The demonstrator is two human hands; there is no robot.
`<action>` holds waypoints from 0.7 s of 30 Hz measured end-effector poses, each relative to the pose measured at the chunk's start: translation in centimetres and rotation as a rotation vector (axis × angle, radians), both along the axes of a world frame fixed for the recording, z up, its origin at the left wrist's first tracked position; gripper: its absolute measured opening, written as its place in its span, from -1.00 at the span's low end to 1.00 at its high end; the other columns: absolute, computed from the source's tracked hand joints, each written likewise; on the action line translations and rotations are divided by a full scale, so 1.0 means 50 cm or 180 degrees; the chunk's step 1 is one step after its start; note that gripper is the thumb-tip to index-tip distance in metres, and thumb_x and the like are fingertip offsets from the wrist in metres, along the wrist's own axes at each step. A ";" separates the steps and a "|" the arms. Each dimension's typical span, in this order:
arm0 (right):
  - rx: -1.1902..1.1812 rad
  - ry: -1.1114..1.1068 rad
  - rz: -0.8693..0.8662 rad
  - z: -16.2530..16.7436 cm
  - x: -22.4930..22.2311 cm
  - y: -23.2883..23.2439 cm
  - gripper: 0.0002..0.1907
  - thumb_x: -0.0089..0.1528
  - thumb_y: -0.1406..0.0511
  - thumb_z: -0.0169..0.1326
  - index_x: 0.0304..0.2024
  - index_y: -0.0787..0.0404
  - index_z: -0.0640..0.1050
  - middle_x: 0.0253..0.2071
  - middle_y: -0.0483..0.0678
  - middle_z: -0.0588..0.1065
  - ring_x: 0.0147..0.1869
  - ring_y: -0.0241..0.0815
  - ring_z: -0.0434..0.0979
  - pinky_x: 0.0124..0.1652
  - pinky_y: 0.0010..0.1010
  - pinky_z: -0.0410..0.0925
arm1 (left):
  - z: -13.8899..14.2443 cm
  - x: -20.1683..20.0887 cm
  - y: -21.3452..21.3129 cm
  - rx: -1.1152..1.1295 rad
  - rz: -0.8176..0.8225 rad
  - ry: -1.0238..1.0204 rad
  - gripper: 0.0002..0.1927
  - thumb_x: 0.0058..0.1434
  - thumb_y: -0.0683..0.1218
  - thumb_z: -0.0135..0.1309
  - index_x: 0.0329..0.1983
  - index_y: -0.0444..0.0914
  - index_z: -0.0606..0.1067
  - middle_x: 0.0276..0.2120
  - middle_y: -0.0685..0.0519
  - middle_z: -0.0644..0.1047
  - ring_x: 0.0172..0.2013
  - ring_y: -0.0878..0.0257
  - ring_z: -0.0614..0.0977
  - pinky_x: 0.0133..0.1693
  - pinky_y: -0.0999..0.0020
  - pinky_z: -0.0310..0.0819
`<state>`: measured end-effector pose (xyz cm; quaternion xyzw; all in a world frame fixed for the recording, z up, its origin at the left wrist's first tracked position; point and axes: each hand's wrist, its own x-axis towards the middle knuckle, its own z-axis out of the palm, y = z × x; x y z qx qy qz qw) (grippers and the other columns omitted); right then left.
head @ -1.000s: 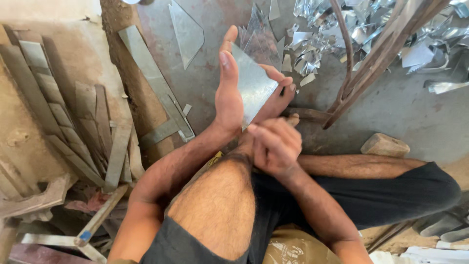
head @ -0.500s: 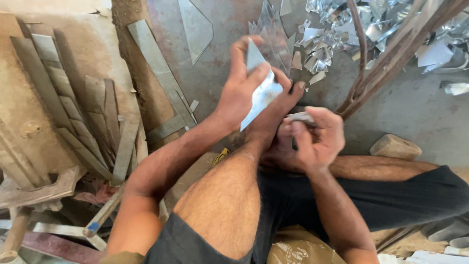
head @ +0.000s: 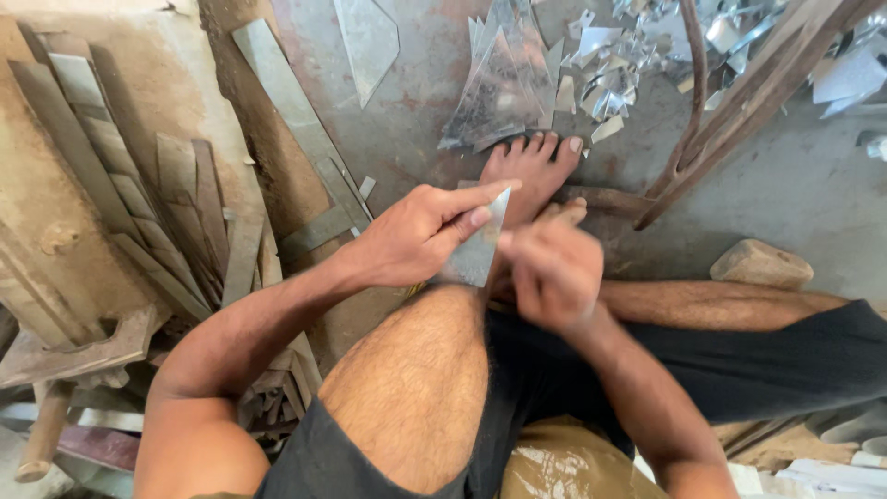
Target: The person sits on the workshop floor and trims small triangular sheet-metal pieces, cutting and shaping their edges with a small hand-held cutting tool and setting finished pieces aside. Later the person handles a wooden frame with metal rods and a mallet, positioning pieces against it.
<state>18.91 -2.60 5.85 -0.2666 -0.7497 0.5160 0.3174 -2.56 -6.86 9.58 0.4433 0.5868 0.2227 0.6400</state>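
My left hand (head: 420, 236) grips a small pointed piece of sheet metal (head: 476, 249) between thumb and fingers, just above my bent knee. My right hand (head: 552, 268) is blurred right beside the piece, fingers curled at its edge; whether it holds anything I cannot make out. My bare foot (head: 531, 171) rests on the floor just beyond both hands, on a wooden bar (head: 610, 199).
A stack of cut triangular metal sheets (head: 504, 79) lies ahead of the foot, with shiny offcuts (head: 614, 69) to its right. Long metal strips (head: 139, 194) lean at left. A stone block (head: 760, 263) sits at right, and a wooden mallet (head: 65, 370) at lower left.
My left hand has lowered and turned the metal piece down toward my knee. My right hand came in close to it. The view has shifted, and my foot now shows.
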 end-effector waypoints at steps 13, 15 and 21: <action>0.0160 -0.0039 0.0545 0.039 0.023 -0.043 -0.63 0.06 0.57 0.09 -0.08 0.27 0.57 -0.28 0.03 0.58 -0.32 -0.03 0.56 -0.29 -0.30 0.43 | -0.084 -0.001 -0.043 0.0155 0.0953 -0.0926 -0.63 0.56 -0.15 -0.13 0.37 -0.32 0.41 0.10 0.06 0.57 0.08 0.39 0.49 0.16 0.35 0.40; -0.0191 -0.0057 0.0267 0.023 0.039 -0.054 -0.69 0.13 0.59 0.11 -0.08 0.28 0.56 -0.25 0.05 0.57 -0.30 -0.04 0.57 -0.27 -0.32 0.43 | -0.120 -0.001 -0.021 -0.0158 0.1324 -0.1059 -0.59 0.56 -0.10 -0.09 0.40 -0.30 0.41 0.04 0.01 0.56 0.00 0.36 0.49 0.08 0.34 0.43; -0.0441 -0.0447 -0.0808 -0.047 0.092 -0.029 -0.77 0.29 0.56 0.17 -0.01 0.34 0.52 -0.14 0.08 0.58 -0.13 -0.13 0.62 -0.12 -0.38 0.47 | -0.206 -0.100 0.070 0.1503 0.1218 0.3135 -0.33 0.34 0.09 0.34 0.37 -0.27 0.35 0.10 -0.21 0.45 0.09 -0.14 0.47 0.15 0.02 0.34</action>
